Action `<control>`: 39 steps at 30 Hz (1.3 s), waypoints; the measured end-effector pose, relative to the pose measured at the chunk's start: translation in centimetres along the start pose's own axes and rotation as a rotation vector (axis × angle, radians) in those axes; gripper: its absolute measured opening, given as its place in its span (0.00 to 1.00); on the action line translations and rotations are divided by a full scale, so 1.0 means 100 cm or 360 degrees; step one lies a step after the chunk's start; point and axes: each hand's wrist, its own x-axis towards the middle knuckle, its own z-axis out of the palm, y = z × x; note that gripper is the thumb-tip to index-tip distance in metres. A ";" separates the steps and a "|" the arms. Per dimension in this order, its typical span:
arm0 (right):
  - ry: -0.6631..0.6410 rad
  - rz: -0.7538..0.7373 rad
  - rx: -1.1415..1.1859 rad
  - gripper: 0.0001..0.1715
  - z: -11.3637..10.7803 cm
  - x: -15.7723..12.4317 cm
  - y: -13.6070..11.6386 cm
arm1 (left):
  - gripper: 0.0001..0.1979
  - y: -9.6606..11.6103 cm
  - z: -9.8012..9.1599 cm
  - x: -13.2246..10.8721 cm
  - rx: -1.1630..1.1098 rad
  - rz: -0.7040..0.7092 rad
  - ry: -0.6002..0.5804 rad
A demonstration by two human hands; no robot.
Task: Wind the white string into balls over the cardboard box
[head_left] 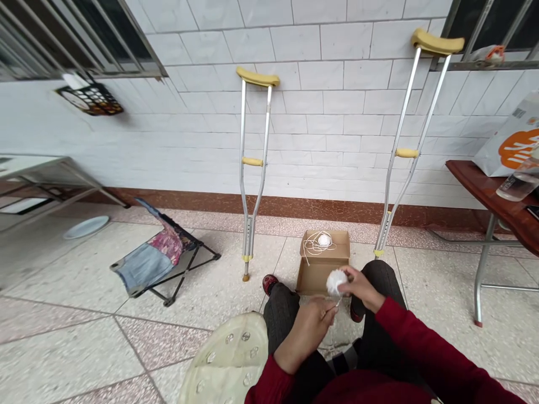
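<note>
Between my knees, my right hand (357, 286) holds a white ball of yarn (337, 282) by its right side, fingers closed on it. Just below and to the left, my left hand (314, 322) is closed, with a short white strand (338, 302) running from its fingertips toward the ball. Past the hands, an open cardboard box (304, 276) lies on the floor. On its raised lid rests a second white ball (324, 240) with loose loops of white cord around it.
Two crutches (248, 224) (383, 224) lean against the tiled wall. A folding stool (147, 269) stands at the left, and a round pale stool (227, 359) is beside my left leg. At the right is a brown table (475, 179) bearing a bag and a bottle (516, 186).
</note>
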 end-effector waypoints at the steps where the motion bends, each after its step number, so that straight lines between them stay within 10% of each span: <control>1: -0.0077 0.0070 -0.0031 0.28 0.004 -0.006 0.011 | 0.17 -0.002 -0.009 0.004 0.0095 0.0048 0.0072; 5: -0.0508 0.0330 0.0301 0.29 0.012 -0.039 0.029 | 0.14 -0.008 -0.029 0.016 0.0169 0.0159 0.0182; 10: -0.0729 0.0349 0.0698 0.27 0.005 -0.062 -0.007 | 0.18 -0.021 -0.019 0.021 -0.0318 0.0032 0.0194; 17: -0.0423 -0.0058 0.0667 0.27 -0.002 -0.041 -0.074 | 0.24 -0.027 0.031 0.014 -0.0794 -0.0224 -0.0014; 23: 0.0224 -0.0418 -0.0141 0.28 -0.007 0.001 -0.030 | 0.22 -0.001 0.011 0.002 -0.0549 -0.0131 -0.0151; 29: -0.0627 0.0390 0.0221 0.28 0.008 -0.041 0.010 | 0.17 -0.015 -0.036 0.017 -0.0216 0.0040 0.0208; 35: -0.0536 -0.0030 0.0537 0.28 0.009 -0.066 -0.062 | 0.20 -0.037 0.018 0.023 -0.0784 -0.0205 0.0220; 39: -0.0133 -0.0391 0.0228 0.27 -0.004 -0.035 -0.078 | 0.22 -0.023 0.048 0.009 -0.0746 -0.0168 -0.0159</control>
